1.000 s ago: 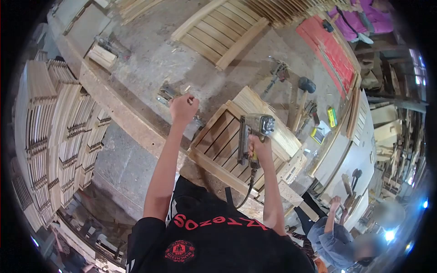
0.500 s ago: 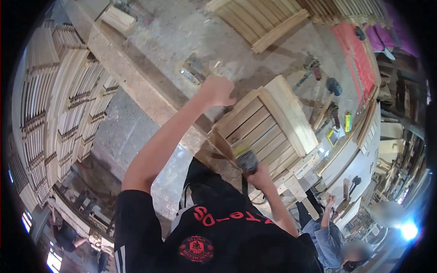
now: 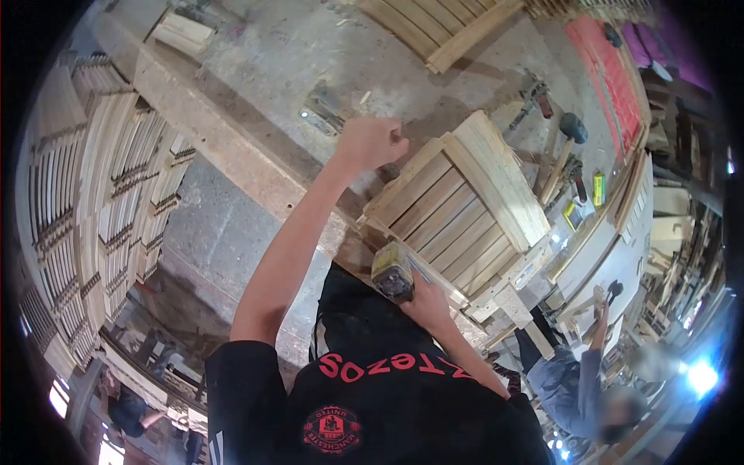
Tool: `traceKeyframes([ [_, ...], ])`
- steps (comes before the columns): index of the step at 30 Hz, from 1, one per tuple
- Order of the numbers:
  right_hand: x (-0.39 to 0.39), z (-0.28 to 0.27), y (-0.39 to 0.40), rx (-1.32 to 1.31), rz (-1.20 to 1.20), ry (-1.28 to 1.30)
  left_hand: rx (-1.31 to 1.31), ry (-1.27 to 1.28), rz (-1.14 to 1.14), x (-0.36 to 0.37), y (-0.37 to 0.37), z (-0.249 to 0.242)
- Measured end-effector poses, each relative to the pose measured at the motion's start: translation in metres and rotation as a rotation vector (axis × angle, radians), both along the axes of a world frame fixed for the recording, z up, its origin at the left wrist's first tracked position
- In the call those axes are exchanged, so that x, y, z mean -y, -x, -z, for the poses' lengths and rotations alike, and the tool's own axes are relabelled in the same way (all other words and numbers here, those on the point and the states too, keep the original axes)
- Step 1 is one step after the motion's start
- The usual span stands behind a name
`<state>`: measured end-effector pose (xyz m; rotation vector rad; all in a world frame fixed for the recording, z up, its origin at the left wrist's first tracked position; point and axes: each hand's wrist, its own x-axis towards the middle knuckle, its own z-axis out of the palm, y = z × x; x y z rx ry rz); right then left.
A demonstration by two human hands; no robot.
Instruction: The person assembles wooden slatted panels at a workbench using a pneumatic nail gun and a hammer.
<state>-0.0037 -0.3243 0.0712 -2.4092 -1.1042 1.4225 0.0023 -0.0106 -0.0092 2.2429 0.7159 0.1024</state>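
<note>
A slatted wooden panel (image 3: 446, 221) lies on the workbench in front of me, with a wide board (image 3: 500, 182) along its far right side. Just past the panel's upper left corner is my left hand (image 3: 372, 145), its fingers curled closed; whatever they hold, if anything, is hidden. My right hand (image 3: 428, 301) grips a blocky yellow-and-black power tool (image 3: 392, 271) at the panel's near edge. The tool's working end is out of sight, so its exact kind does not show.
A metal tool (image 3: 322, 112) lies beyond my left hand. A mallet (image 3: 572, 128) and other hand tools rest right of the panel. Another slatted panel (image 3: 434, 31) is at the top. Stacked slats (image 3: 108, 163) stand left; a co-worker (image 3: 570, 387) is at lower right.
My right hand has moved left and turned the power tool, whose yellow side now shows more. My left hand has shifted slightly, its fingers curled tighter. The view has tilted a little.
</note>
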Motion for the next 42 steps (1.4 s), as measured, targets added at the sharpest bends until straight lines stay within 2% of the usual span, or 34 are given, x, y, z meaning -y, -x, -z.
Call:
traceKeyframes([
  [6, 0.056, 0.006, -0.005, 0.051, 0.056, 0.015, -0.032, -0.02, -0.014, 0.004, -0.001, -0.001],
  [13, 0.065, -0.002, -0.008, 0.041, 0.138, 0.111, -0.099, 0.0, 0.0, 0.002, -0.003, -0.001],
  [22, 0.176, 0.003, -0.011, 0.048, 0.241, 0.238, -0.121, 0.031, -0.126, 0.006, -0.007, 0.001],
  [26, 0.186, 0.003, -0.016, 0.023, 0.28, 0.237, -0.061, -0.012, -0.094, 0.002, -0.005, 0.01],
  [36, 0.197, 0.006, -0.02, -0.03, 0.26, 0.202, -0.057, 0.101, -0.114, 0.001, -0.005, 0.01],
  [39, 0.209, 0.002, -0.016, 0.02, 0.261, 0.253, -0.03, 0.109, -0.11, 0.0, -0.006, 0.01],
  [42, 0.231, -0.006, -0.013, 0.092, 0.359, 0.239, -0.008, 0.114, -0.119, 0.002, -0.006, 0.009],
])
